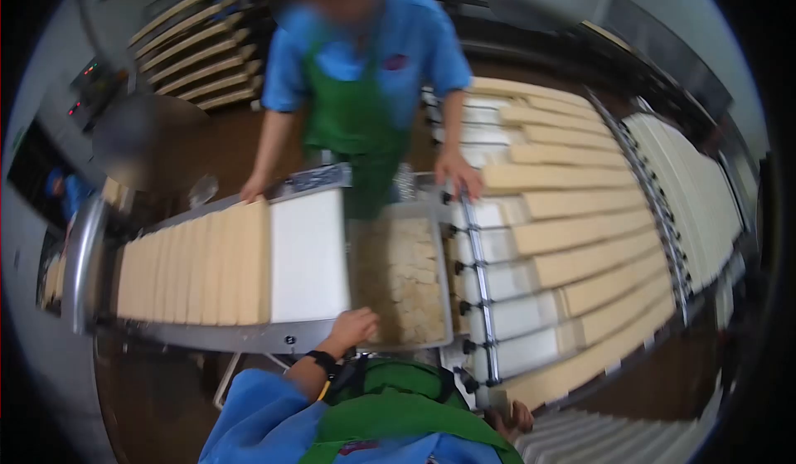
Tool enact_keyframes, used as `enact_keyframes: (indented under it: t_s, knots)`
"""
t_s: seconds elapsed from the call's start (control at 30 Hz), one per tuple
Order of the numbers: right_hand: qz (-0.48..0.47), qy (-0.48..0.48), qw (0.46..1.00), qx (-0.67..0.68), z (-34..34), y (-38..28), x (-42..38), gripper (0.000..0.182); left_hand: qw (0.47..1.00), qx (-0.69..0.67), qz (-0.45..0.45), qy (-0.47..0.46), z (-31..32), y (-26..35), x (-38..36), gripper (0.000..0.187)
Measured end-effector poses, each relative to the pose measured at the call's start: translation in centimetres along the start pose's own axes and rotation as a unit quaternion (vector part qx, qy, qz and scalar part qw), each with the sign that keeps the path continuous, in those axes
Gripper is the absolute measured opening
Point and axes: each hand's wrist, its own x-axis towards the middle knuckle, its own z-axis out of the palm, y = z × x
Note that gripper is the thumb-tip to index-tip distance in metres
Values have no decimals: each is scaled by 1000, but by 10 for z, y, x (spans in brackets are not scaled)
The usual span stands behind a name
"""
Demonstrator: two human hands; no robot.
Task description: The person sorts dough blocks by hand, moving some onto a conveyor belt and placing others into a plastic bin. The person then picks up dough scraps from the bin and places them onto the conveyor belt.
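My left hand [355,328], with a dark band on its wrist, is at the near left corner of a bin [448,315] of pale cut pieces [410,286]. Its fingers are curled, and what they hold, if anything, is hidden. At the bottom right, my right hand [518,417] is beside the near end of the right conveyor, its fingers curled near a small greyish piece; its grip is unclear. Long pale slabs [195,265] lie side by side on the left conveyor, next to its white belt [308,257]. More slabs [593,269] lie in rows on the right conveyor.
Across the bin stands a co-worker [356,82] in blue and green, one hand at the left slabs, the other on the metal bar [477,273]. A rack [199,49] stands behind. A metal roller housing [89,265] is at the far left. Another person [73,194] is beyond.
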Motion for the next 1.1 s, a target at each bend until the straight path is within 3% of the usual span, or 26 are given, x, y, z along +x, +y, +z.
enact_keyframes:
  t_s: [0.03,0.1,0.4,0.67,0.8,1.1]
  knots:
    - [51,-51,997,36,-11,-10,12,19,1000,-10,-9,7,-11,9,3,13]
    - [58,-114,992,24,-19,-11,13,21,1000,1,-16,16,-11,11,5,10]
    - [103,-127,986,22,-21,-16,19,19,1000,17,-12,14,-16,17,6,6]
    - [84,-115,990,-1,-20,-14,12,18,1000,9,-17,-7,-15,15,5,8]
    - [87,-74,993,30,-15,-12,17,20,1000,14,-6,6,-12,9,5,9]
    - [137,-111,984,22,-21,-19,27,15,999,-17,-7,48,-17,22,8,7]
